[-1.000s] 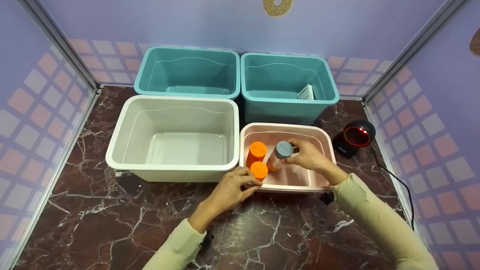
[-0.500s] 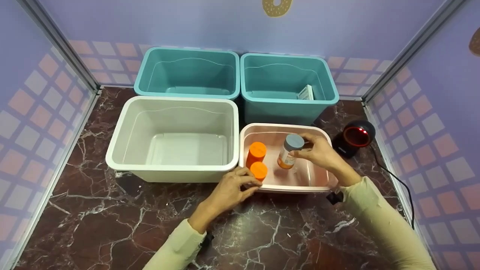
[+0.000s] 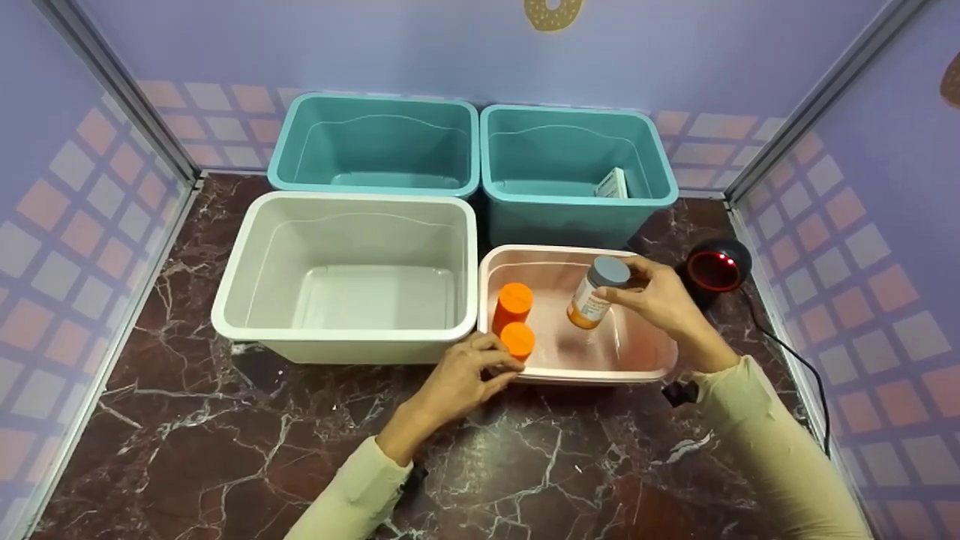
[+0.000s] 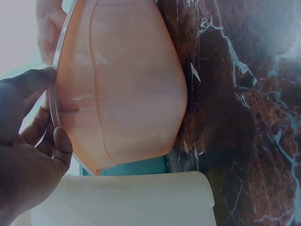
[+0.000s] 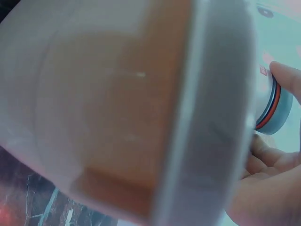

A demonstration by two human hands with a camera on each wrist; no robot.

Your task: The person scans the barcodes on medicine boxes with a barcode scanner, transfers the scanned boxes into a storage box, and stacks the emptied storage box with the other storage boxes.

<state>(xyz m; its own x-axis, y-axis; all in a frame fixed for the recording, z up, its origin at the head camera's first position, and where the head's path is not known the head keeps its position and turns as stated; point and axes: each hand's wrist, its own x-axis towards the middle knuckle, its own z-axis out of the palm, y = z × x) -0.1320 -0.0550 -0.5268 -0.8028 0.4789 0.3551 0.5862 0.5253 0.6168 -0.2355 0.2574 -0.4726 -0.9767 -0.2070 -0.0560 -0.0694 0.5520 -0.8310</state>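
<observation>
In the head view my right hand [image 3: 664,300] holds a pill bottle [image 3: 592,301] with a grey cap, white label and orange base. It is tilted and hangs inside the pink bin [image 3: 570,376], thumb and fingers near its cap. The right wrist view shows only the capped end of the bottle [image 5: 277,106] past the bin wall. My left hand [image 3: 465,379] grips the pink bin's front rim near its left corner, also seen in the left wrist view. Two orange-capped bottles, one behind [image 3: 514,301] and one in front [image 3: 517,341], stand upright at the bin's left side.
A white bin [image 3: 345,334] stands left of the pink one. Behind are two teal bins, left [image 3: 375,191] and right [image 3: 577,202], the right one holding a small white box [image 3: 613,184]. A black scanner [image 3: 716,271] with red lights and a cable stands right.
My right hand has lifted the grey-capped bottle from beside the orange-capped ones and moved it right, tilting it so more of its label shows. My left hand has stayed at the bin rim.
</observation>
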